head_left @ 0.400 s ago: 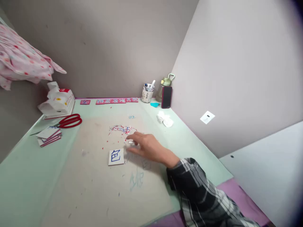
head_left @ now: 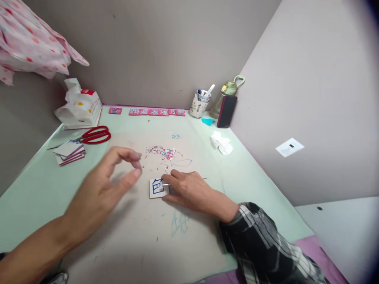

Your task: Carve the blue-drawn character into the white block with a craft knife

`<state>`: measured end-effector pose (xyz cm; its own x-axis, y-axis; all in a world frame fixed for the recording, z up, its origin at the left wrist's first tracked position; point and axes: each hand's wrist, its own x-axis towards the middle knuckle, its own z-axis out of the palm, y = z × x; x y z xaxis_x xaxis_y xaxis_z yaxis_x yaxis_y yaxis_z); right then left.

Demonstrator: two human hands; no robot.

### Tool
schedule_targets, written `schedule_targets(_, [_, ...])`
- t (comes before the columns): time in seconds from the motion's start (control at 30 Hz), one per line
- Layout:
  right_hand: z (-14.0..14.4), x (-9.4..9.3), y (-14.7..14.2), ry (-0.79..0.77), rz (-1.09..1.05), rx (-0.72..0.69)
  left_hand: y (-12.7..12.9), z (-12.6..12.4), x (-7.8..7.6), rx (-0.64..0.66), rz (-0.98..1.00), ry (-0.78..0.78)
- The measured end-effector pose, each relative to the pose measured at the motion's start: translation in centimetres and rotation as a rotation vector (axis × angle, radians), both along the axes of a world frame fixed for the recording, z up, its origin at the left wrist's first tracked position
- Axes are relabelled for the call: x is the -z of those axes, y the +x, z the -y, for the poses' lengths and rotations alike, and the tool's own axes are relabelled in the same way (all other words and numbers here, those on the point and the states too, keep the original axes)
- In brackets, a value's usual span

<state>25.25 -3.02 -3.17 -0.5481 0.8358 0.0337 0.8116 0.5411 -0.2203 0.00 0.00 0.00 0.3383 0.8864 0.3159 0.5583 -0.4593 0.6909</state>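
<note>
On the beige mat (head_left: 118, 252) lies a small square white card (head_left: 155, 189) with a blue handwritten character. My right hand (head_left: 189, 191) rests at the card's right edge, thumb at its lower corner. Its fingers close round a slim tool (head_left: 166, 184) whose silver tip pokes out over the card; most of the tool is hidden in the hand. My left hand (head_left: 103, 185) hovers to the left of the card, thumb and fingers curled but apart, holding nothing. Beyond the card sits a pile of red, white and blue paper scraps (head_left: 162, 152).
At left are red-handled scissors (head_left: 96, 135), stacked cards (head_left: 69, 152) and a tissue pack (head_left: 79, 106). Pink cut-out characters (head_left: 156, 112) line the back edge. A pen cup (head_left: 199, 104), bottle (head_left: 217, 104), phone (head_left: 227, 111) and crumpled tissue (head_left: 221, 142) stand or lie at right.
My left hand has come into view from the lower left. My right hand has moved onto the card's right edge. The camera view has shifted and tilted slightly.
</note>
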Motion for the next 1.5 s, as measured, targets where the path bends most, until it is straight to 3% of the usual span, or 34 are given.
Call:
schedule_targets(0.07, [-0.1, -0.3, 0.8, -0.027, -0.067, 0.029, 1.0, -0.7, 1.6, 0.089, -0.046, -0.097])
schedule_targets(0.13, [0.1, -1.0, 1.5, -0.022, -0.269, 0.076, 1.5, -0.6, 3.8, 0.125, -0.1, -0.113])
schedule_targets(0.27, [0.6, -2.9, 2.4, 0.051, -0.835, 0.333, 1.7, 0.1, 7.8, 0.217, -0.213, 0.1])
schedule_targets(0.37, [0.8, -3.4, 3.1, 0.106, -1.036, 0.487, 1.7, 0.2, 9.3, 0.21, -0.236, 0.168])
schedule_targets(0.5, [0.5, -2.0, 3.4, -0.064, -1.071, 0.614, 1.9, -0.1, 9.6, 0.162, -0.217, 0.206])
schedule_targets(0.67, [0.3, -0.4, 2.2, -0.239, -1.144, 0.603, 2.4, -0.5, 9.6, 0.158, -0.187, 0.232])
schedule_targets(0.83, [0.3, 0.6, 0.3, -0.189, -1.153, 0.692, 2.8, -0.4, 10.1, 0.142, -0.155, 0.231])
schedule_targets(1.07, [0.5, 1.7, -1.2, -0.235, -0.972, 0.422, 3.1, -1.1, 8.9, 0.159, -0.181, 0.286])
schedule_targets(1.2, [0.1, 2.2, -1.9, -0.198, -0.967, 0.47, 3.4, -1.3, 8.3, 0.16, -0.169, 0.308])
schedule_targets(1.5, [-0.2, 2.7, -2.4, -0.211, -0.936, 0.479, 4.0, -0.7, 9.8, 0.173, -0.119, 0.197])
